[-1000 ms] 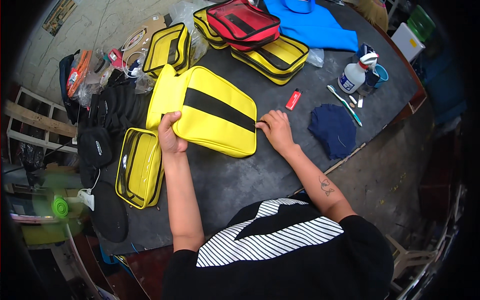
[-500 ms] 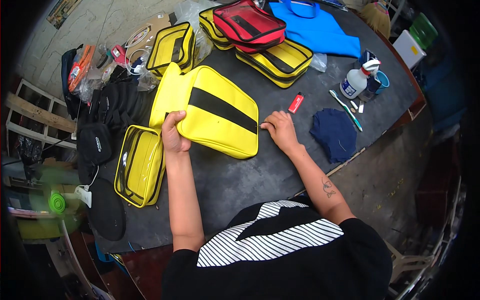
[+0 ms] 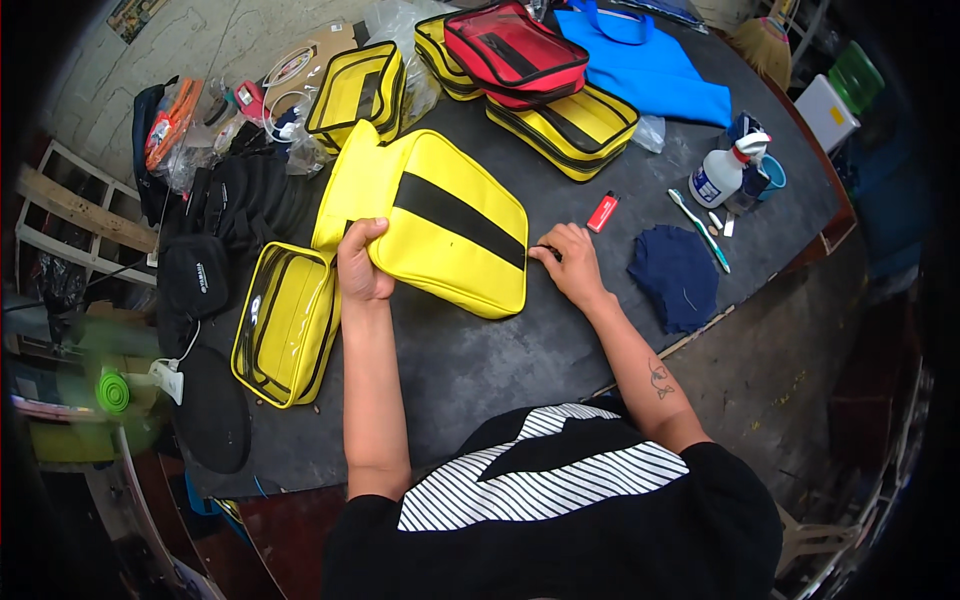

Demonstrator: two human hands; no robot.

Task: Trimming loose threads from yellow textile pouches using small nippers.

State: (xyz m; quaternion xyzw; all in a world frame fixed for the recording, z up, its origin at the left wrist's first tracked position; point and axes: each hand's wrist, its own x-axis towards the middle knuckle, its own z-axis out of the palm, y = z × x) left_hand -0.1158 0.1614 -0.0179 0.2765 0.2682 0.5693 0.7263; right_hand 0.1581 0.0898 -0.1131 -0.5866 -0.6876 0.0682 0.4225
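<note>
A yellow pouch (image 3: 470, 272) with a broad black stripe is tilted above the dark table, its lid flap folded back at the left. My left hand (image 3: 364, 262) grips its near left side, thumb on top. At the right end of the stripe, my right hand (image 3: 570, 262) is closed in a pinch against the pouch's edge; whatever sits between those fingertips is too small to make out. Left of my left hand, a yellow pouch with a clear window (image 3: 290, 325) lies on the table.
A red lighter (image 3: 603, 212), navy cloth (image 3: 674, 278), toothbrush (image 3: 700, 230) and spray bottle (image 3: 718, 175) lie or stand to the right. Farther back are stacked yellow pouches (image 3: 560, 130), a red pouch (image 3: 515, 55) and a blue bag (image 3: 650, 70). Black bags (image 3: 240, 200) crowd the left.
The whole view has shifted slightly, so things appear a little farther right. Both hands keep nearly the same hold at the pouch.
</note>
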